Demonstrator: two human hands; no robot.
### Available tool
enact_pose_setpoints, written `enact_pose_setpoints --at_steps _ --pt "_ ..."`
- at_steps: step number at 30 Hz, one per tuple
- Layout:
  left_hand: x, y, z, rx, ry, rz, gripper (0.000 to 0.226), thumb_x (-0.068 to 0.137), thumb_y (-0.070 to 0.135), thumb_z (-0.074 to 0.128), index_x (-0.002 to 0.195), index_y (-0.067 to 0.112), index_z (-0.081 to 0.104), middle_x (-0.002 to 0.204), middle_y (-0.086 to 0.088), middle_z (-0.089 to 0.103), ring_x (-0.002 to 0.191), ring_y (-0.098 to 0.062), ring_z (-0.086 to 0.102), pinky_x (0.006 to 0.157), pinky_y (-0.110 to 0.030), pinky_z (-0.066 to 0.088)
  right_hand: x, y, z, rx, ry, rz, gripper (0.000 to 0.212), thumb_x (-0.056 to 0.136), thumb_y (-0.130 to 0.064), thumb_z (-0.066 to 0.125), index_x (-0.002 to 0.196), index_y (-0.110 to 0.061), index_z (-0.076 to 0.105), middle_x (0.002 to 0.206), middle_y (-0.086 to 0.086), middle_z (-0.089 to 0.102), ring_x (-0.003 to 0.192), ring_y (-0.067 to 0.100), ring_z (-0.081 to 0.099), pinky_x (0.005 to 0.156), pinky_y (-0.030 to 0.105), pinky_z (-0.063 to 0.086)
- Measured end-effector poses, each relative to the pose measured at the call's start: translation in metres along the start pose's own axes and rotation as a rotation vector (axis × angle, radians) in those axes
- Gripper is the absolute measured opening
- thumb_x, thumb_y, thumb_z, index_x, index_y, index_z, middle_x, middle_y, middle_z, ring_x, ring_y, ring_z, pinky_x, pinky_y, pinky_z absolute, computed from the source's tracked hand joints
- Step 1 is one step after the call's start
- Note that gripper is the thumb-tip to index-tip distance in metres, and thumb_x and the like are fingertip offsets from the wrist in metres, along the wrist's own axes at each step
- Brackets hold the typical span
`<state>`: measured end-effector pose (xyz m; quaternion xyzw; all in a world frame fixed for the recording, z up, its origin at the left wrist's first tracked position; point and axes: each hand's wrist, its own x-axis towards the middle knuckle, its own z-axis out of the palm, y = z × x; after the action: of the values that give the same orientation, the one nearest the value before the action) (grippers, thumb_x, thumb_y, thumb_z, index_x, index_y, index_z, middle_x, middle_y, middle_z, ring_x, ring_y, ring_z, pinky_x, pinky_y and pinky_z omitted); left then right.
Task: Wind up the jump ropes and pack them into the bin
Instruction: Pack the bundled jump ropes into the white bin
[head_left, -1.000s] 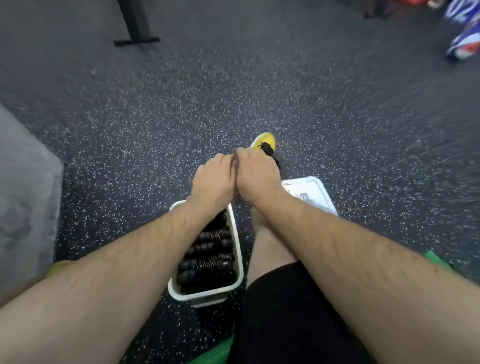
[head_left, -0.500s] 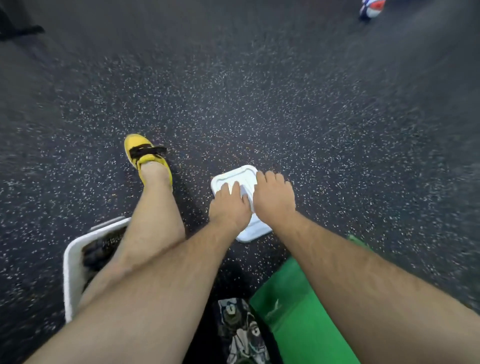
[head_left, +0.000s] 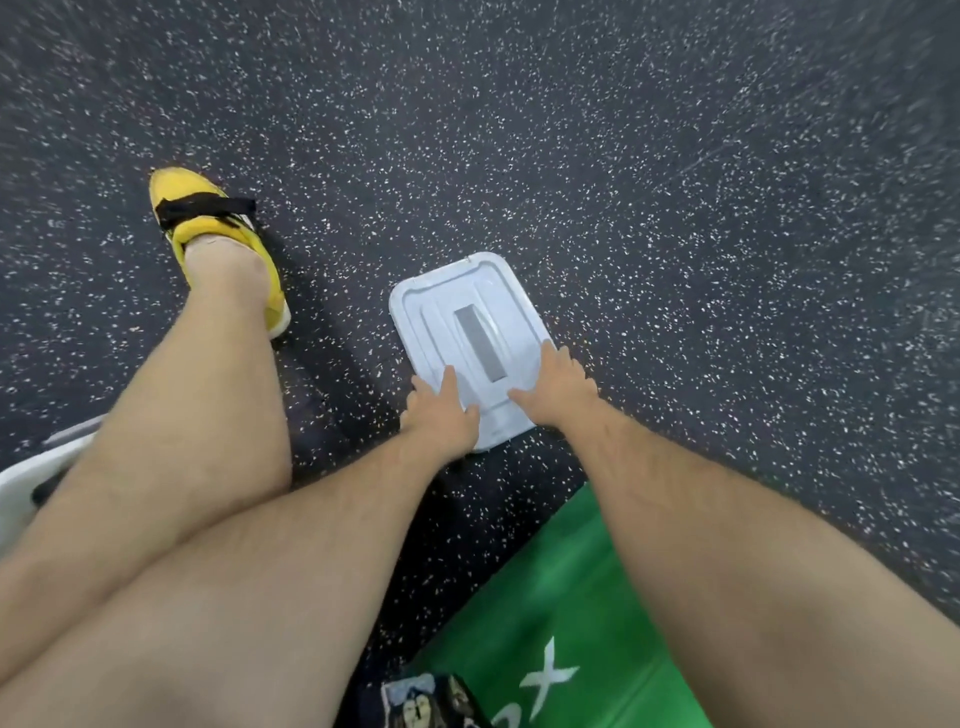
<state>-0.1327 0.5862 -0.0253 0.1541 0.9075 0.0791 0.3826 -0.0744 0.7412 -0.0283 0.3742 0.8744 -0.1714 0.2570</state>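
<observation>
A person looks down at their own bare arms and one bare leg over a dark rubber floor (head_left: 623, 156) flecked with white. Near the centre of the view lies a white plastic bin lid (head_left: 467, 322), flat on the floor, rectangular with rounded corners and a grey recessed strip down its middle. Both hands rest on the near end of this lid. The left hand (head_left: 441, 410) sits at the lid's seven o'clock corner, fingers fairly straight and laid on top, with the outer fingers reaching over the edge. The right hand (head_left: 558, 387) sits at the lid's five o'clock corner, fingers spread and extended along the lid's right edge, thumb pointing inward across the surface. Whether either hand has curled under the rim cannot be told.

The white bin (head_left: 26, 483) shows only as a sliver at the nine o'clock edge of the view, mostly hidden behind the leg; something dark shows inside it, too little to identify as jump ropes.

At ten o'clock the person's foot wears a yellow shoe (head_left: 208, 228) with a black strap. At five o'clock a green mat (head_left: 561, 597) with white markings lies on the floor, and at six o'clock a dark printed fabric item (head_left: 431, 701) peeks in.
</observation>
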Motion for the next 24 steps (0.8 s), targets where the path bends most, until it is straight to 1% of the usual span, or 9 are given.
enact_pose_setpoints --at_steps 3,6,8,11,13,18,20,22,24 --pt "0.005 0.006 0.003 -0.148 0.023 -0.054 0.072 0.104 0.043 0.048 0.162 0.023 0.010 0.167 -0.021 0.006 0.149 -0.040 0.020 0.118 -0.049 0.032 0.003 0.003 0.006 0.035 0.063 0.020 0.097 0.088 -0.054 0.065 0.156 -0.011 0.010 0.154 0.012 0.027 0.140 0.031 0.031 0.111 0.048 0.034" --pt "0.005 0.005 -0.004 -0.355 0.104 -0.083 0.068 0.102 0.032 0.055 0.159 0.016 0.022 0.159 -0.017 0.029 0.143 -0.037 0.031 0.116 -0.045 0.036 -0.002 0.000 0.003 0.138 0.076 0.096 0.101 0.087 -0.054 0.066 0.155 -0.005 0.011 0.153 0.015 0.026 0.140 0.033 0.029 0.110 0.046 0.033" --pt "0.001 0.007 -0.015 -0.459 0.181 -0.086 0.066 0.100 0.027 0.061 0.155 0.012 0.028 0.154 -0.015 0.035 0.139 -0.034 0.036 0.115 -0.045 0.037 -0.005 -0.004 -0.004 0.225 0.091 0.142 0.101 0.084 -0.058 0.067 0.153 -0.003 0.018 0.153 0.016 0.025 0.139 0.033 0.029 0.111 0.046 0.035" --pt "-0.008 0.021 -0.044 -0.529 0.316 -0.105 0.071 0.096 0.027 0.066 0.153 0.010 0.027 0.151 -0.013 0.034 0.137 -0.030 0.033 0.111 -0.045 0.037 -0.015 -0.014 -0.028 0.334 0.168 0.145 0.091 0.083 -0.057 0.069 0.147 -0.004 0.030 0.146 0.015 0.029 0.131 0.031 0.031 0.105 0.043 0.041" --pt "-0.017 0.031 -0.067 -0.563 0.379 -0.105 0.082 0.095 0.032 0.068 0.157 0.009 0.021 0.156 -0.012 0.029 0.141 -0.030 0.030 0.115 -0.047 0.034 -0.028 -0.020 -0.054 0.409 0.242 0.127 0.087 0.082 -0.054 0.071 0.145 -0.006 0.032 0.141 0.013 0.031 0.128 0.029 0.032 0.100 0.042 0.042" --pt "-0.053 0.044 -0.137 -0.587 0.556 0.003 0.096 0.092 0.045 0.070 0.160 0.007 0.014 0.158 -0.012 0.022 0.144 -0.030 0.025 0.118 -0.048 0.027 -0.077 -0.041 -0.125 0.541 0.429 0.028 0.089 0.078 -0.052 0.075 0.143 -0.009 0.033 0.139 0.011 0.031 0.127 0.027 0.031 0.104 0.042 0.039" --pt "-0.073 0.039 -0.171 -0.592 0.638 0.019 0.093 0.089 0.047 0.072 0.156 0.006 0.024 0.154 -0.013 0.027 0.142 -0.033 0.028 0.115 -0.048 0.029 -0.102 -0.059 -0.153 0.515 0.500 -0.023 0.090 0.076 -0.058 0.074 0.141 -0.008 0.036 0.137 0.011 0.034 0.126 0.028 0.033 0.106 0.043 0.038" --pt "-0.095 0.026 -0.205 -0.632 0.719 0.033 0.080 0.084 0.047 0.076 0.142 0.005 0.041 0.145 -0.014 0.033 0.135 -0.036 0.034 0.111 -0.047 0.035 -0.132 -0.082 -0.178 0.494 0.558 -0.086 0.088 0.075 -0.062 0.072 0.138 -0.009 0.039 0.133 0.009 0.037 0.123 0.027 0.036 0.104 0.041 0.039" --pt "-0.121 0.005 -0.235 -0.664 0.798 0.048 0.069 0.081 0.047 0.078 0.128 0.007 0.048 0.139 -0.013 0.036 0.130 -0.035 0.038 0.108 -0.048 0.038 -0.161 -0.109 -0.195 0.478 0.595 -0.144 0.087 0.075 -0.065 0.070 0.135 -0.009 0.041 0.130 0.008 0.038 0.121 0.026 0.038 0.102 0.040 0.040"
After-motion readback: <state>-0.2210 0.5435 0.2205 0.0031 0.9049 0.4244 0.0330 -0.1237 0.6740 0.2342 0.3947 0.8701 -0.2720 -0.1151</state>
